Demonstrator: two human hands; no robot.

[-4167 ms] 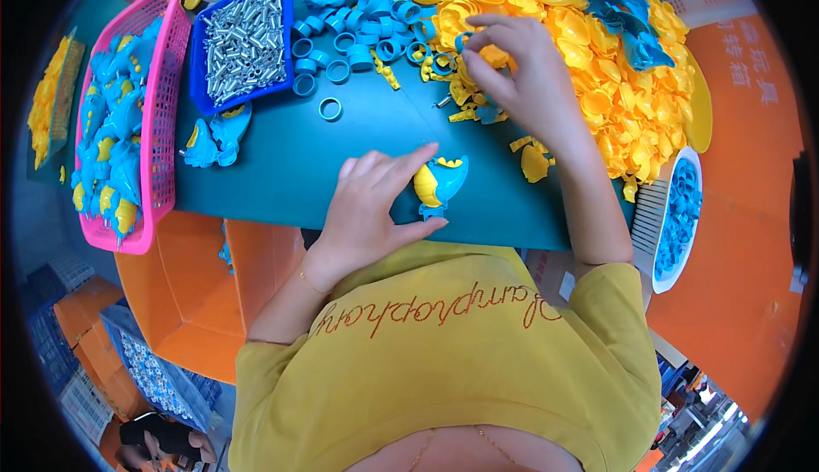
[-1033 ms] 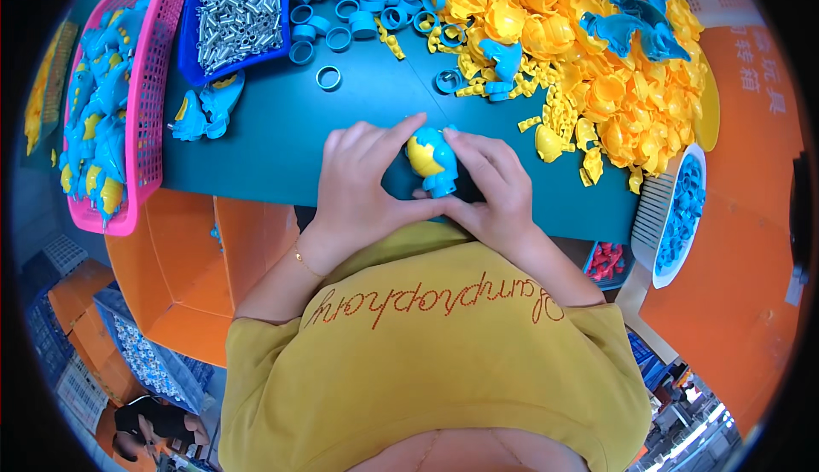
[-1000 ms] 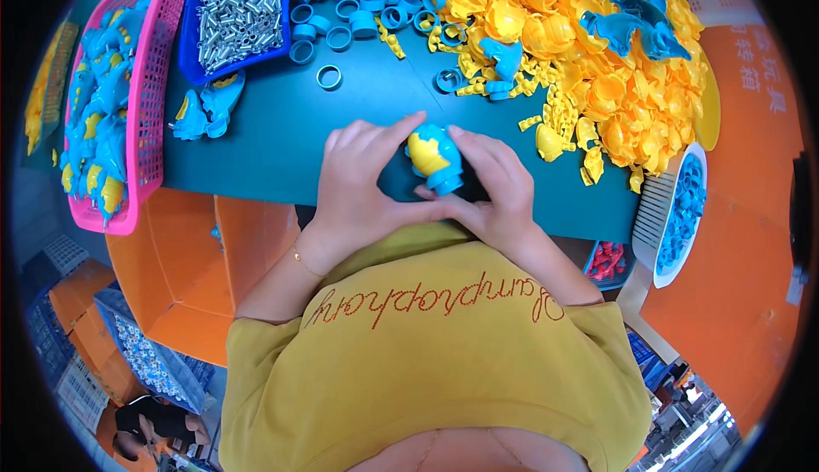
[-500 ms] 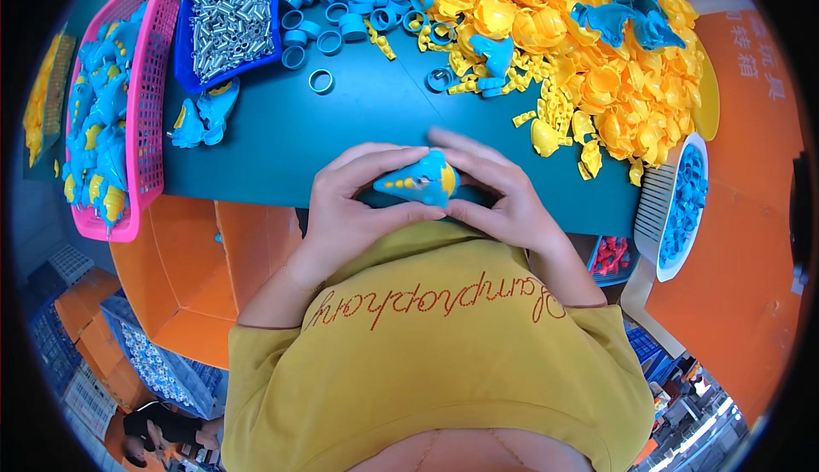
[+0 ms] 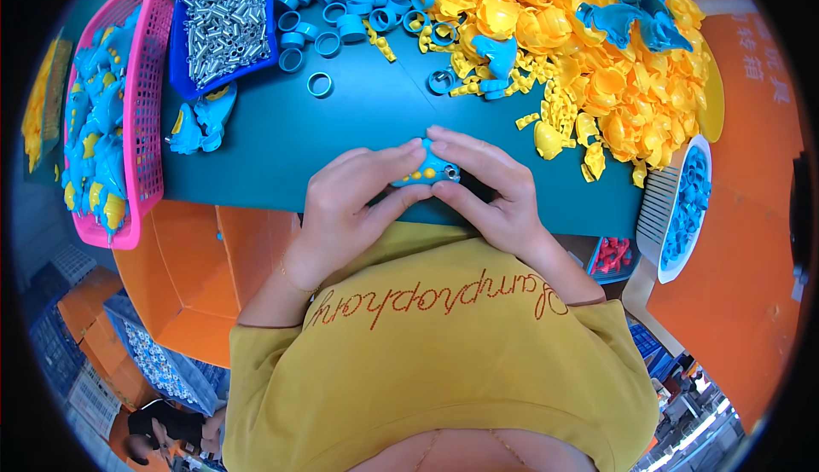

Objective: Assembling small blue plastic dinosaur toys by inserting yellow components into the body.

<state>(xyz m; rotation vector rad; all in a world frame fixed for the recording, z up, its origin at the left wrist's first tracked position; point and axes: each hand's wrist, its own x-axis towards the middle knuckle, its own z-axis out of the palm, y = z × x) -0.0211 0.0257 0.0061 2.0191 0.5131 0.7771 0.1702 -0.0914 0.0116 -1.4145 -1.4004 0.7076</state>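
Observation:
Both hands meet at the near edge of the teal table [image 5: 281, 144] around a small blue and yellow plastic toy [image 5: 426, 170]. My left hand [image 5: 350, 208] grips it from the left, thumb and fingers wrapped over it. My right hand [image 5: 490, 186] clasps it from the right, with fingers laid over its top. Most of the toy is hidden between the fingers; only a blue side with yellow dots and a small metal ring show.
A pink basket [image 5: 141, 88] of finished blue and yellow toys stands at the left. A blue tray [image 5: 181, 37] holds metal springs. Blue rings [image 5: 320, 85] lie loose at the back. A heap of yellow and blue shells [image 5: 597, 71] fills the right. A white bowl [image 5: 674, 208] holds blue parts.
My right hand came back from the yellow heap and joined the left on the toy. The two hands then drew the toy closer to the table's near edge and turned it on its side.

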